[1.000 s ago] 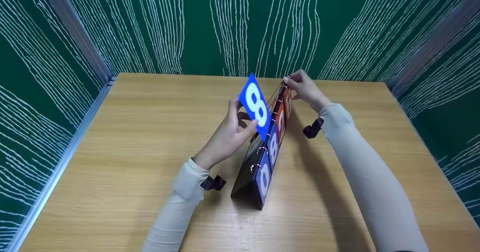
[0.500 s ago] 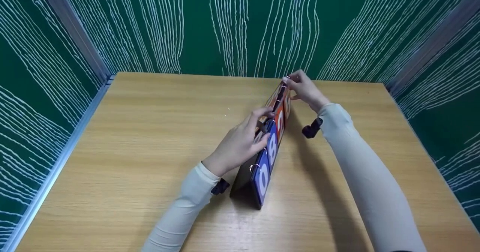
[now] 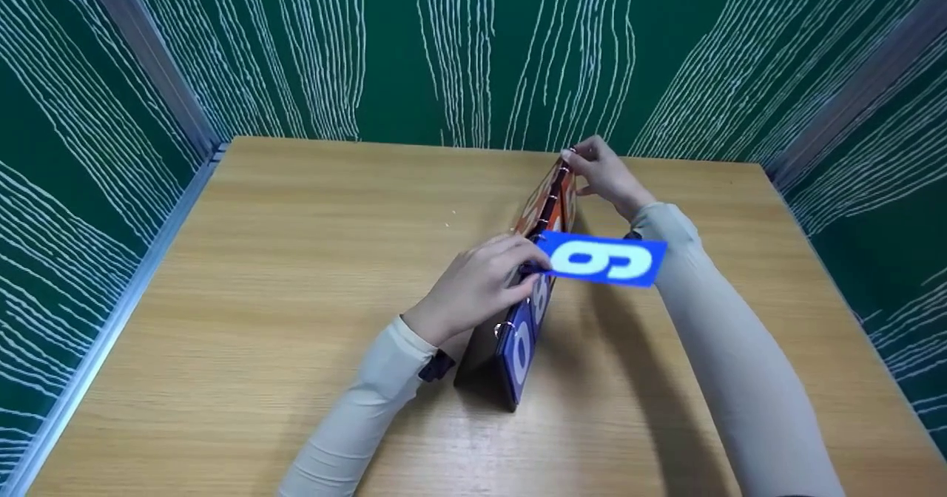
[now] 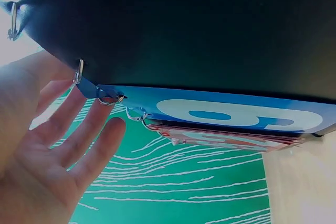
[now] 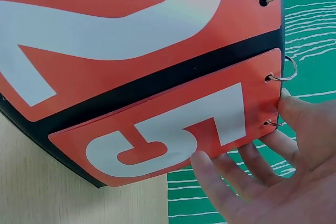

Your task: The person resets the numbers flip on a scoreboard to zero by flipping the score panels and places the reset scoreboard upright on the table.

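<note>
A tent-shaped flip scoreboard [image 3: 521, 342] with ringed number cards stands on the table, running away from me. In the head view my left hand [image 3: 481, 282] is at its ridge, thumb and fingers pinching a blue number card [image 3: 603, 259] near its ring end. That card juts out to the right, its white 6 or 9 lying sideways. At the far end my right hand [image 3: 610, 179] grips the scoreboard's top corner. The right wrist view shows a fingertip on the red 5 card [image 5: 168, 142]. A blue 6 card [image 4: 236, 109] hangs on the side facing left.
The wooden table [image 3: 259, 297] reaches a green wall [image 3: 399, 53] with white wavy lines at the back. Metal posts [image 3: 155, 53] stand at the corners. A red 2 card [image 5: 131, 30] hangs beside the 5, below metal rings [image 5: 289, 69].
My left hand held up a blue 8 card, then reached over the ridge. Now a different blue card sticks out to the right from its fingers. The right hand has stayed put.
</note>
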The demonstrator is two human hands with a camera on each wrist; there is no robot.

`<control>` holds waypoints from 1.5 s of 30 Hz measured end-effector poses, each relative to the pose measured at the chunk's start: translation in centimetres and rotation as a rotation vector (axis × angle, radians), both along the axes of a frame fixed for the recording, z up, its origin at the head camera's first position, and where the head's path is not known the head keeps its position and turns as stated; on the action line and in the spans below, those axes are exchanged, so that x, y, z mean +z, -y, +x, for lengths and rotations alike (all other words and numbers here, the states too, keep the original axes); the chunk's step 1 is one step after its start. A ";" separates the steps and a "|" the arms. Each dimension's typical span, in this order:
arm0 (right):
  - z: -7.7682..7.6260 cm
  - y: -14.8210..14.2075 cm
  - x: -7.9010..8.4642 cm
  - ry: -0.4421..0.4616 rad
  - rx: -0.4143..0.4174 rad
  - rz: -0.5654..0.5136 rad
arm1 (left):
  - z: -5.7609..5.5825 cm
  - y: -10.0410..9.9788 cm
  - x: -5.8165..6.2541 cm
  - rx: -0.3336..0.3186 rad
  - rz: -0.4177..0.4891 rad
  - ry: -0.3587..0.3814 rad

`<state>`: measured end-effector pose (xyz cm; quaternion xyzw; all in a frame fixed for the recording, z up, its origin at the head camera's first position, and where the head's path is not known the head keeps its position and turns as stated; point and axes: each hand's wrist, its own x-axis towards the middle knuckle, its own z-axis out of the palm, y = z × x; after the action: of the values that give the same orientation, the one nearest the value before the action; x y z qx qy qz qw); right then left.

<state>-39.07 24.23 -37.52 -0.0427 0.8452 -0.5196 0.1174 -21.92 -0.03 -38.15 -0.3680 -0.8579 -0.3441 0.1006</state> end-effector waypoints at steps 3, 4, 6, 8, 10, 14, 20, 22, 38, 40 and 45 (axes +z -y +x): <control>0.0 -0.1 0.1 0.003 0.001 0.008 | -0.1 0.0 0.0 -0.004 -0.011 0.015; 0.0 -0.1 0.1 0.004 0.001 0.012 | 0.0 0.0 0.0 -0.004 -0.014 0.018; -0.1 -0.1 0.2 0.010 0.005 0.019 | -0.1 0.1 0.0 -0.007 -0.015 0.016; -0.1 -0.1 0.3 0.016 0.010 0.024 | -0.1 0.1 0.0 -0.010 -0.016 0.003; -0.2 0.0 0.4 0.023 0.018 0.030 | -0.1 0.2 0.0 -0.013 -0.016 -0.014; -0.4 0.0 0.6 0.035 0.036 0.051 | -0.1 0.3 0.0 -0.026 -0.020 -0.034; -0.4 -0.1 1.0 0.034 0.049 0.077 | -0.1 0.2 0.2 -0.045 -0.041 -0.045; -0.4 -0.1 1.1 0.032 0.051 0.080 | -0.1 0.2 0.3 -0.046 -0.053 -0.058; -0.4 -0.3 0.8 0.038 0.044 0.066 | -0.3 -0.1 -0.1 -0.035 -0.058 -0.102; -0.4 -0.3 0.8 0.035 0.043 0.069 | -0.3 0.0 -0.1 -0.028 -0.063 -0.087; -0.5 -0.3 0.7 0.035 0.040 0.081 | -0.3 0.0 0.0 -0.024 -0.060 -0.066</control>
<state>-39.53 24.50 -36.78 -0.0454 0.8623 -0.4833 0.1443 -22.23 -0.02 -38.19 -0.3925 -0.8596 -0.3068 0.1136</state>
